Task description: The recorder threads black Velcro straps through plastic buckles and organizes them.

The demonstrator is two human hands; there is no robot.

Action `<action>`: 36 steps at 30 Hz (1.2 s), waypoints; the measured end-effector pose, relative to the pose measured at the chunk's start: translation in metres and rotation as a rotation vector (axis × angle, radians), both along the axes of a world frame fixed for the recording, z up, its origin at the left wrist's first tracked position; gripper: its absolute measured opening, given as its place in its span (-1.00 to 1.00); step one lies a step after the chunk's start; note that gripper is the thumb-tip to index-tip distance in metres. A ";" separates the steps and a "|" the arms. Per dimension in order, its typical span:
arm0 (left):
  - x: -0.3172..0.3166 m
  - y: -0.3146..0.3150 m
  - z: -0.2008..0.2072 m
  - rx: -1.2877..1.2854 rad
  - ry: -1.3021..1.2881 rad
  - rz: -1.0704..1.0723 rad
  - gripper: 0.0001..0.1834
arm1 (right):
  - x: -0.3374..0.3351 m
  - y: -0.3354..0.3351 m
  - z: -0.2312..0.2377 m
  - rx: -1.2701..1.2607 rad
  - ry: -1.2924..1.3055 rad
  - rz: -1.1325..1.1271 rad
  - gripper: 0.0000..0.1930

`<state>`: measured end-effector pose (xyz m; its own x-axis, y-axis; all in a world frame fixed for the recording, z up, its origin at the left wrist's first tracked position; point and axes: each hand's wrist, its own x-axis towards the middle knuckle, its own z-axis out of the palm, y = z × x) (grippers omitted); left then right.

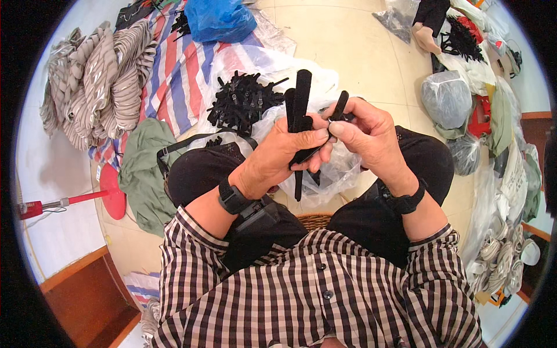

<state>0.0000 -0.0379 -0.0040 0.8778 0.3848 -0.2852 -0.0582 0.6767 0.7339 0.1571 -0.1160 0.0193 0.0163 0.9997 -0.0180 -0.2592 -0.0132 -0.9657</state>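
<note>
Several black fabric straps (300,95) with rounded ends are gathered in my left hand (270,152), its thumb pressed over them. My right hand (376,142) pinches a narrower black strap (342,103) between thumb and fingers, close against the left fingertips. Where the straps meet between the hands, the fingers hide the detail. Below them, a clear plastic bag (343,177) lies between my knees. Beyond my left hand is a heap of black straps with small buckles (246,100).
Grey-beige fabric bundles (96,84) stand at the far left by a striped sheet (165,75) and a blue bag (220,20). Green cloth (145,174) and a red round base (114,192) lie left. Wrapped packages (447,97) line the right side.
</note>
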 end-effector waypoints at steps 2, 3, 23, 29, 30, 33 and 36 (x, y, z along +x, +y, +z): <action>0.000 -0.001 0.005 0.033 0.043 0.000 -0.83 | 0.003 -0.002 0.007 0.021 -0.167 0.011 -0.86; 0.001 -0.002 0.008 0.134 0.095 0.009 -0.83 | 0.006 -0.003 0.010 0.044 -0.338 0.023 -0.87; 0.001 0.009 0.012 0.561 0.407 0.008 -0.86 | 0.003 -0.007 -0.006 0.323 -1.525 0.172 -0.81; -0.007 0.016 0.010 0.266 0.227 -0.009 -0.87 | 0.008 -0.006 -0.001 0.274 -1.144 0.015 -0.79; -0.008 0.016 0.010 0.266 0.225 -0.006 -0.87 | 0.009 -0.006 -0.001 0.231 -1.025 -0.017 -0.78; -0.010 0.015 0.011 0.229 0.175 0.018 -0.87 | 0.008 -0.004 0.006 0.143 -0.879 -0.024 -0.77; -0.012 0.016 0.016 0.211 0.153 0.010 -0.86 | 0.008 -0.005 0.006 0.136 -0.778 -0.051 -0.77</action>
